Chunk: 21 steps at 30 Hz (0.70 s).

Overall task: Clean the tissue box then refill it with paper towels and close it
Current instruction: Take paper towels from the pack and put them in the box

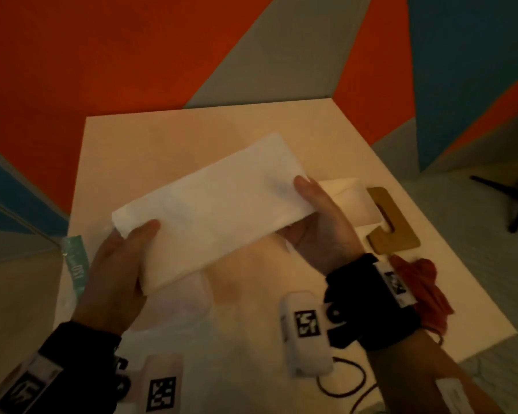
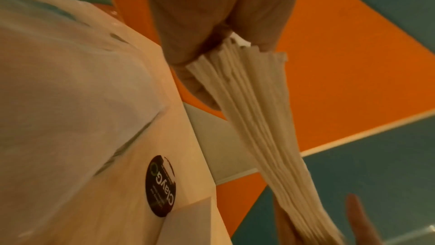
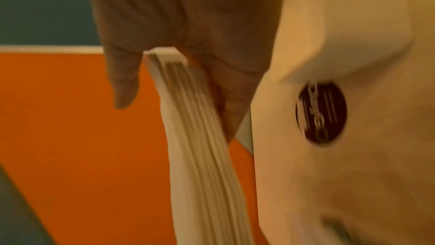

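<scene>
Both my hands hold a thick stack of white paper towels point(image 1: 213, 204) slantwise above the white table point(image 1: 326, 130). My left hand point(image 1: 126, 252) grips its near-left end, thumb on top. At the far-right end my right hand point(image 1: 314, 216) grips it the same way. In the left wrist view the stack point(image 2: 254, 118) shows its folded layers pinched between thumb and fingers; the right wrist view shows the stack point(image 3: 200, 137) held alike. The open white tissue box point(image 1: 350, 198) stands behind my right hand, partly hidden. Its wooden slotted lid point(image 1: 398, 228) lies flat beside it.
A red cloth point(image 1: 425, 282) lies bunched at the table's right edge. Crumpled clear plastic wrap point(image 1: 174, 312) with a green label point(image 1: 77, 261) lies on the near-left part. A black round sticker point(image 2: 161, 185) sits on the pale surface. A black stand point(image 1: 515, 201) is on the floor at right.
</scene>
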Each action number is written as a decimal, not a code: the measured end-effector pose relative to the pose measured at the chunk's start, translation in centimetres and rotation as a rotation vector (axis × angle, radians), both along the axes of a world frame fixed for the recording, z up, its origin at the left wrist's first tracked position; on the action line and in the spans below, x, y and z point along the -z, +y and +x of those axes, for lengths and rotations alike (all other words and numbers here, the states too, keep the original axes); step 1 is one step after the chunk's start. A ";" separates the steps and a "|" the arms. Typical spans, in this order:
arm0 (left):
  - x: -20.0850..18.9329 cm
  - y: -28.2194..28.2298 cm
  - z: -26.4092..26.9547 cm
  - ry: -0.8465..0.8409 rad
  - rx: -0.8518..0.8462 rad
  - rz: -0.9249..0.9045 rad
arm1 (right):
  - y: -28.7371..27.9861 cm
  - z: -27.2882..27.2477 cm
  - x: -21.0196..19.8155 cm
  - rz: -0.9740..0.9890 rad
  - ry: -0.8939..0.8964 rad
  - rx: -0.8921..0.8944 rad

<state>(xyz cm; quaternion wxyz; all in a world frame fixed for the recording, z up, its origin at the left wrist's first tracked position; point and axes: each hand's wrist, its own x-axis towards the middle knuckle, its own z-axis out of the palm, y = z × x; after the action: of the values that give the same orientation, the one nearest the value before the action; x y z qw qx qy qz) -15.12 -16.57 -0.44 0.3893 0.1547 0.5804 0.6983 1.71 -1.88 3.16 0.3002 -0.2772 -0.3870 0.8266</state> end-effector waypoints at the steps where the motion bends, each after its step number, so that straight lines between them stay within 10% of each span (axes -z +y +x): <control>1: -0.2 0.8 0.4 0.014 0.033 -0.007 | 1.1 1.6 -0.3 0.042 -0.065 -0.006; 10: -1.4 12.7 8.1 0.117 0.205 -0.229 | 10.0 9.7 -0.3 0.433 -0.788 0.091; 21: 0.8 20.0 11.7 0.478 0.215 -0.473 | 16.7 10.5 1.9 0.780 -1.224 -0.265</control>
<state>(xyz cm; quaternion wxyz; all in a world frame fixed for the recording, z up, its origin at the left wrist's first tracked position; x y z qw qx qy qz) -3.46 3.48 -1.26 0.3390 0.2795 0.7811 0.4436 12.20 14.81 1.27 0.0049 -0.5127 -0.7814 0.3558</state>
